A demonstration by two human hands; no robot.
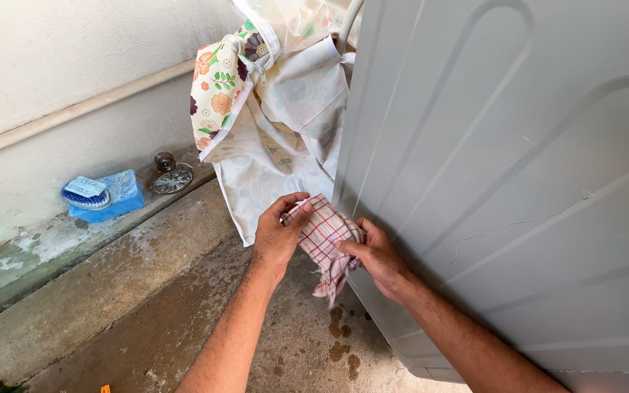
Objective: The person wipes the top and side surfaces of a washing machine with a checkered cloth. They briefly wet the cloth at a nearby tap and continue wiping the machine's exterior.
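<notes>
Grey panelled machine side [518, 182] fills the right half of my view, with pressed curved ribs and a thin scratch line across it. Floral cover [271, 124] hangs off its top corner, inside-out flap showing orange flowers. Pale wall [52, 51] on the left, with a beige pipe [81, 109] running diagonally along it. On the ledge below I see a blue scrub brush [85, 193] lying on a blue block [114, 198]; a round metal drain fitting [171, 175] sits just beside them. Concrete floor [147, 306] is damp, with dark drip spots [340, 335] near the machine's base.
</notes>
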